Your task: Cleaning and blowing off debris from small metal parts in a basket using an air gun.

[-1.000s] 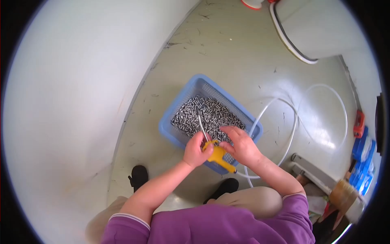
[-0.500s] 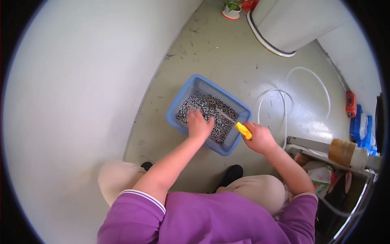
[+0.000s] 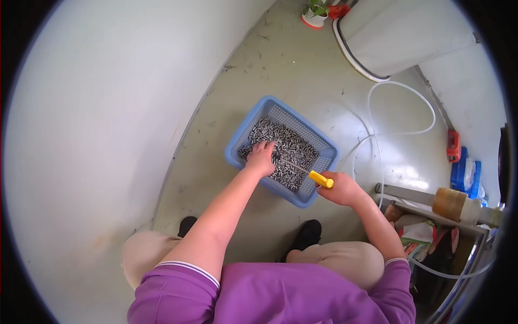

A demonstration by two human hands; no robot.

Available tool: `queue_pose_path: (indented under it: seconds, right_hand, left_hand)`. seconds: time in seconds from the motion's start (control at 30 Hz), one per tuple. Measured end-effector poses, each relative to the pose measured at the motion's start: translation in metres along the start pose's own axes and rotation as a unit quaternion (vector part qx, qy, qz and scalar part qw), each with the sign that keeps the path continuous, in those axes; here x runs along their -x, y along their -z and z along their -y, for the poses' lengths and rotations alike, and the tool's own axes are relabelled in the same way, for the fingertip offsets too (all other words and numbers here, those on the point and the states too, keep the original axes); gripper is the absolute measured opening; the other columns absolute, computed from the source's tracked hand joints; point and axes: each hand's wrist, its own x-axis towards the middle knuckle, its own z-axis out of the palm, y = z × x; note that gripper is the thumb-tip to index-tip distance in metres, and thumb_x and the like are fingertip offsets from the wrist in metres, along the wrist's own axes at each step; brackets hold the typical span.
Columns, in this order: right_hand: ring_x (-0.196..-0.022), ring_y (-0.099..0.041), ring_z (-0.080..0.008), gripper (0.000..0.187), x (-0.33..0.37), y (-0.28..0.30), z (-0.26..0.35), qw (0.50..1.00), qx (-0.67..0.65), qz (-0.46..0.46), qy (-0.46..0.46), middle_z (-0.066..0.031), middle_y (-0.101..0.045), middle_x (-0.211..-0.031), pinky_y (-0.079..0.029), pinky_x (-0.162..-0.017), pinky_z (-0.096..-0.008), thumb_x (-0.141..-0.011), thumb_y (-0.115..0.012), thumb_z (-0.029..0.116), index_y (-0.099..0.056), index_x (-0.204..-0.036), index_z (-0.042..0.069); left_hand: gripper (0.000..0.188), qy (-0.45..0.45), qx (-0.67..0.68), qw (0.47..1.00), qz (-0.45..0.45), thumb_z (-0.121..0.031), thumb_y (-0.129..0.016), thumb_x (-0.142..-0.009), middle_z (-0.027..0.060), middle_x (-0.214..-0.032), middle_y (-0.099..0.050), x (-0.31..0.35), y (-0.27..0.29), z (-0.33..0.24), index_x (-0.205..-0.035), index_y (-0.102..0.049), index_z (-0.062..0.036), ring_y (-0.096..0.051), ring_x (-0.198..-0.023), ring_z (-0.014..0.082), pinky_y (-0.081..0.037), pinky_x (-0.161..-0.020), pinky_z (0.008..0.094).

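Observation:
A blue plastic basket (image 3: 318, 139) with perforated sides stands on the floor in front of me, holding a layer of small metal pins (image 3: 291, 141). My left hand (image 3: 261, 160) reaches over its near left side, fingers spread and resting on the pins; the fingertips are partly hidden among them. At the near right corner my right hand (image 3: 341, 189) is closed around a yellow air blow gun (image 3: 320, 179). Its long thin metal nozzle points left into the basket, with the tip low over the pins close to my left hand.
A clear hose (image 3: 381, 162) loops across the floor at the right. A white wall (image 3: 108, 108) rises at the left. Further off are a potted plant (image 3: 314, 19) and a white cabinet (image 3: 399, 32); a cluttered shelf unit (image 3: 448, 237) stands by my right arm.
The nozzle tip has come down and nearer my left hand, and the blow gun has turned flatter. My left hand has shifted slightly over the pins. The hose loops have changed shape.

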Motion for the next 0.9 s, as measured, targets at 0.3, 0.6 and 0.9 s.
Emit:
queue_pose_path:
  seconds: [0.3, 0.6, 0.9]
  right_hand:
    - [-0.085, -0.059, -0.0343, 0.027, -0.007, -0.012, 0.002, 0.999, 0.037, 0.021, -0.004, -0.0141, -0.064, -0.088, -0.048, -0.077, -0.0431, -0.076, -0.058, 0.031, -0.06, -0.097, 0.013]
    - [-0.087, -0.059, -0.0339, 0.028, -0.003, -0.009, 0.005, 0.998, 0.043, -0.004, -0.038, -0.0143, -0.064, -0.09, -0.048, -0.078, -0.0429, -0.076, -0.058, 0.032, -0.06, -0.097, 0.013]
    - [-0.087, -0.059, -0.034, 0.028, -0.008, -0.006, -0.01, 0.999, -0.003, -0.01, -0.038, -0.0144, -0.064, -0.091, -0.048, -0.078, -0.0417, -0.076, -0.058, 0.031, -0.06, -0.097, 0.013]
  left_hand:
    - [0.053, 0.04, -0.207, 0.969, -0.125, -0.021, -0.047, -0.083, 0.0305, -0.135, -0.032, 0.032, -0.021, -0.019, -0.129, -0.039, 0.0037, -0.031, -0.122, 0.0497, -0.018, -0.105, 0.0552]
    - [0.08, 0.068, -0.14, 0.987, 0.034, -0.023, -0.072, -0.063, 0.0175, -0.131, -0.036, 0.004, 0.022, -0.005, -0.133, -0.036, -0.0099, -0.042, -0.116, 0.0387, -0.041, -0.096, 0.043]
    - [0.054, -0.087, -0.131, 0.986, 0.057, -0.02, -0.067, -0.069, 0.0146, -0.14, -0.031, 0.031, -0.004, -0.032, -0.121, -0.053, -0.0151, -0.03, -0.127, 0.0392, -0.028, -0.102, 0.0545]
